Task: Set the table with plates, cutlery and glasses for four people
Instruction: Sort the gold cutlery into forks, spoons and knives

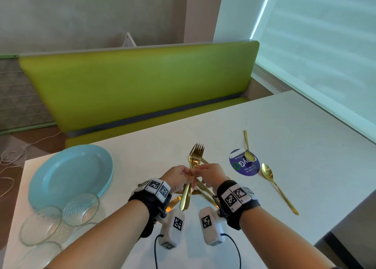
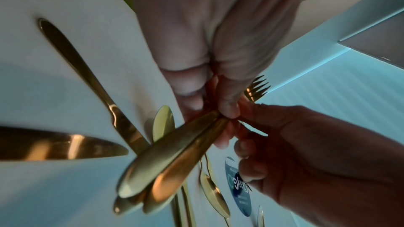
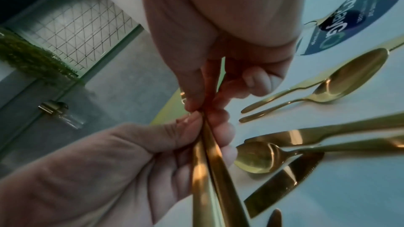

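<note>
Both hands meet over the middle of the white table (image 1: 284, 126) on a bundle of gold forks (image 1: 195, 157). My left hand (image 1: 179, 177) grips the fork handles (image 2: 174, 160), tines pointing away from me. My right hand (image 1: 211, 174) pinches the same handles (image 3: 210, 170) from the other side. Gold knives (image 3: 282, 184) and a small spoon (image 3: 258, 156) lie on the table under the hands. Two more gold spoons (image 1: 272, 179) lie to the right. A stack of light-blue plates (image 1: 71, 173) sits at the left, with clear glass bowls (image 1: 81, 208) in front of it.
A round purple sticker (image 1: 246, 166) is on the table under one spoon (image 1: 248, 153). A green bench seat (image 1: 142, 85) runs along the table's far side. A window blind (image 1: 325, 45) fills the right. Cables lie on the floor (image 1: 12, 157) at the left.
</note>
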